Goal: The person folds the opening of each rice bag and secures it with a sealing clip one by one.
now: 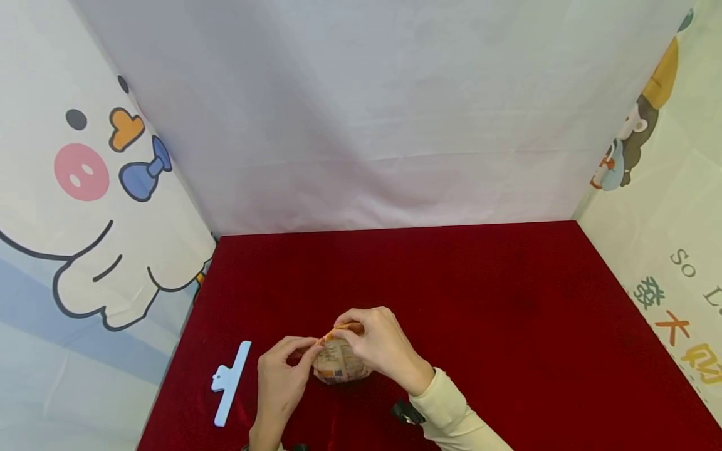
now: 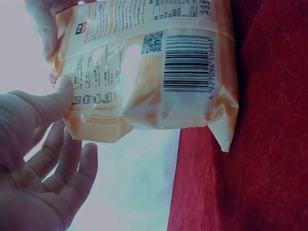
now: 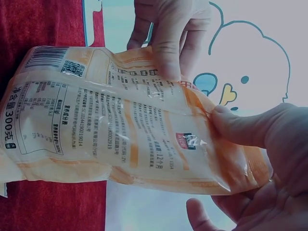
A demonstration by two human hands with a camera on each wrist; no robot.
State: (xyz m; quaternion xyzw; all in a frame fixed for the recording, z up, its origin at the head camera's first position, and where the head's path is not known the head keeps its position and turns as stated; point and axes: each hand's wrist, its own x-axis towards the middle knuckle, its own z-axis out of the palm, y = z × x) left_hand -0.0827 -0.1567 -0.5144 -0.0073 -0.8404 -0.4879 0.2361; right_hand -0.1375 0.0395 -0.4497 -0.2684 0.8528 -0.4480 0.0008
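An orange and white plastic food packet [image 1: 341,363] stands on the red cloth, its printed back with text and a barcode facing me. Its top edge is pinched from the left by my left hand [image 1: 281,376], thumb in front and fingers behind. My right hand [image 1: 386,347] pinches the same edge farther right, close to the left one. In the right wrist view the packet [image 3: 120,115] has its top folded a little between the two thumbs. A pale blue bar-shaped clip [image 1: 230,383] lies on the cloth left of my left hand.
The red cloth [image 1: 479,313] covers the table. A white curtain [image 1: 395,113] hangs behind it. Printed panels with cartoon figures stand at the left [image 1: 84,188] and right [image 1: 648,250] sides.
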